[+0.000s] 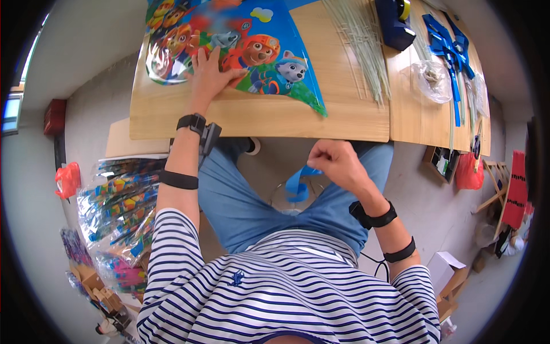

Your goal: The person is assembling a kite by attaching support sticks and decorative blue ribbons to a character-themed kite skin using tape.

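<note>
While the left hand (207, 74) lies flat on the cartoon kite (252, 46), the right hand (338, 163) pinches a blue ribbon (298, 184)

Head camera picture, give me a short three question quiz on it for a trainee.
1. True or false: the left hand lies flat on the colourful cartoon sheet on the wooden table.
2. What does the right hand hold? A) a blue ribbon B) a thin stick C) a red bag
3. Fill in: the bundle of thin sticks lies to the ___ of the cartoon sheet.

Key: 1 true. 2 A, the blue ribbon, held below the table edge over the lap. 3 right.
</note>
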{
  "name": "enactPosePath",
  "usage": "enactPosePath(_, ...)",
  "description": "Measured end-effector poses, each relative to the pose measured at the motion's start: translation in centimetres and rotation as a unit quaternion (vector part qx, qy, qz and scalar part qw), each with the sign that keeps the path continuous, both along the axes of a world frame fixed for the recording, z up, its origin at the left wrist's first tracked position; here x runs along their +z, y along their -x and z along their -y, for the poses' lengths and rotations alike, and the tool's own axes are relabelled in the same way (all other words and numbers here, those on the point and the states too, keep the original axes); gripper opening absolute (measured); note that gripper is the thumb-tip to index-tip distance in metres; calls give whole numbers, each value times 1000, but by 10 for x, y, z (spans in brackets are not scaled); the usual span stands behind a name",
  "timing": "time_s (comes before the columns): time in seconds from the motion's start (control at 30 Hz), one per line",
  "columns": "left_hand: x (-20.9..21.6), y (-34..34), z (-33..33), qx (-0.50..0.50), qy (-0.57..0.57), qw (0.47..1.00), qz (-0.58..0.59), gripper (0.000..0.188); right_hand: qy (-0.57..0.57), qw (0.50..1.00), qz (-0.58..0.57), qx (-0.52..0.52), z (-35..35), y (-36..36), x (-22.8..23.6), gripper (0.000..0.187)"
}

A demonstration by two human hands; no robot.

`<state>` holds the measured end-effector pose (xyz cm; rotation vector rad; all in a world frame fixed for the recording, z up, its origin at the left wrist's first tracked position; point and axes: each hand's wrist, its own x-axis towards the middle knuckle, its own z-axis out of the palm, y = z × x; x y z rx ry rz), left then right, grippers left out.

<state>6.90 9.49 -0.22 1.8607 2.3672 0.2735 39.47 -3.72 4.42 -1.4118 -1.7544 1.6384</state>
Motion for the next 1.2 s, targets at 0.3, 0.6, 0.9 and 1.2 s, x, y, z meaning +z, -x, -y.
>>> enactPosePath(0.3, 60, -115, 118, -208, 153, 713, 652, 63, 27, 995, -26, -90, -19, 17, 6, 14)
enactPosePath(0.6, 56, -100, 140, -74, 276, 573, 768, 46, -5, 985, -97, -141, -12, -2, 8, 10)
enactPosePath(0.9, 66, -46, 150, 19, 79, 602, 794, 30, -67, 980, 3, -187, 20, -37, -33, 9)
enactPosePath(1.2, 97, -86, 122, -74, 181, 615, 764, 28, -29, 994, 69, -82, 2, -4, 25, 40)
